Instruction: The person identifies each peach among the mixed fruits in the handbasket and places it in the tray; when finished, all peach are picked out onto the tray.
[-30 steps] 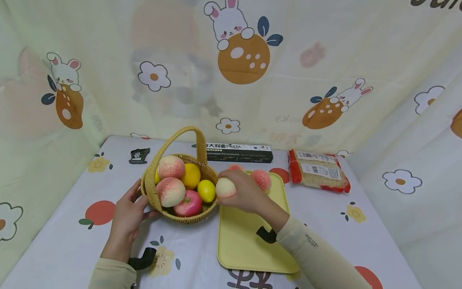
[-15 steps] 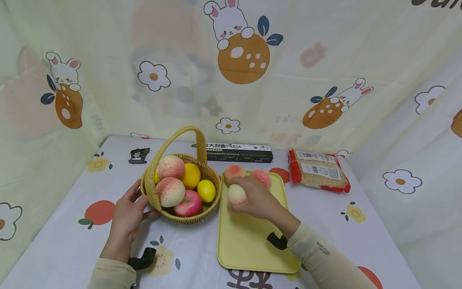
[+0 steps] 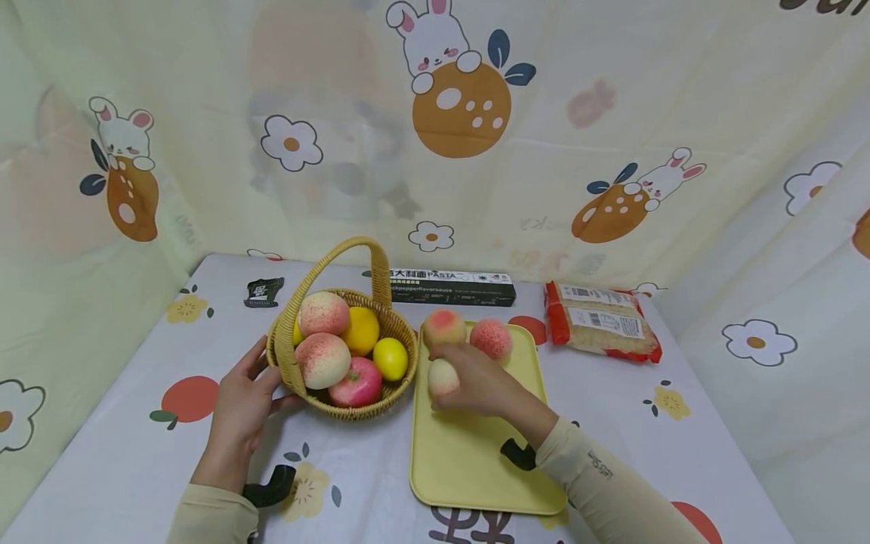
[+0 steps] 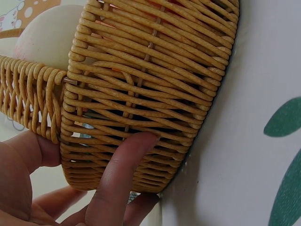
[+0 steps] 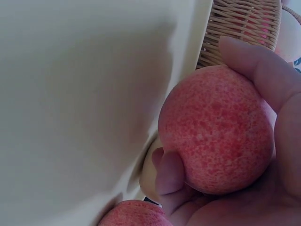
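Observation:
A peach [image 3: 443, 378], pale on one side and speckled red on the other, is held in my right hand [image 3: 476, 381] above the yellow tray [image 3: 482, 461]. The right wrist view shows fingers and thumb round the red side of this peach [image 5: 216, 129]. My left hand [image 3: 245, 400] rests against the outer left side of the wicker basket [image 3: 360, 412], its fingers [image 4: 124, 174] spread over the weave. Inside the basket lie peaches [image 3: 322, 361], an orange [image 3: 360, 331], a lemon [image 3: 390, 359] and a pink apple [image 3: 356, 383]. Two more peaches [image 3: 491, 339] sit at the tray's far end.
Behind the basket and tray lies a black and white pasta box [image 3: 451, 289]. A red-edged bag of grain-like food [image 3: 603, 321] is at the back right. A small black packet [image 3: 263, 292] lies at the back left. A patterned curtain [image 3: 340, 196] closes off the back.
My right hand has drawn back from the basket's right rim to over the tray, still holding the peach, then sunk slightly. The left hand and the basket have stayed put.

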Tool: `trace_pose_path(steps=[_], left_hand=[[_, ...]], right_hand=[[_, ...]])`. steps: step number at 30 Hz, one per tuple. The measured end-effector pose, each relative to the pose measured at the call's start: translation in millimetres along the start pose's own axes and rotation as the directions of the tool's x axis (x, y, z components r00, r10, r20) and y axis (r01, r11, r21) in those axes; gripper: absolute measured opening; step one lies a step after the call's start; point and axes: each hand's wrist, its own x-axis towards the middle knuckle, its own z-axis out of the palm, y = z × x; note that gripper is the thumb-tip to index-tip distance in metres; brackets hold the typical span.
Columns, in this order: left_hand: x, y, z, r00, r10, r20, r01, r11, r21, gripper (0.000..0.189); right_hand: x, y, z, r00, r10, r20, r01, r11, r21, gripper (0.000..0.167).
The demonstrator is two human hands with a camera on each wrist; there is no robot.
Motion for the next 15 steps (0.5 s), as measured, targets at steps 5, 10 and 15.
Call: trace_pose_path(steps=[5,10,15], left_hand=[[0.8,0.0,0.5,1.0,0.008,0.0,-0.008,1.0,-0.007,0.075],[0.6,0.3,0.4,1.0,0.012,0.0,-0.012,1.0,-0.005,0.075],[0.2,-0.4,0.2,1.0,0.004,0.005,-0.004,1.0,-0.006,0.075]], right_hand=[[0.4,0.9,1.8,1.0,0.009,0.022,-0.009,1.0,-0.002,0.067],[0.2,0.1,3.0,0.999,0.02,0.042,-0.02,1.0,0.002,0.068],[0.5,-1.0,3.9,0.999,0.017,0.046,-0.017,1.0,-0.003,0.069]])
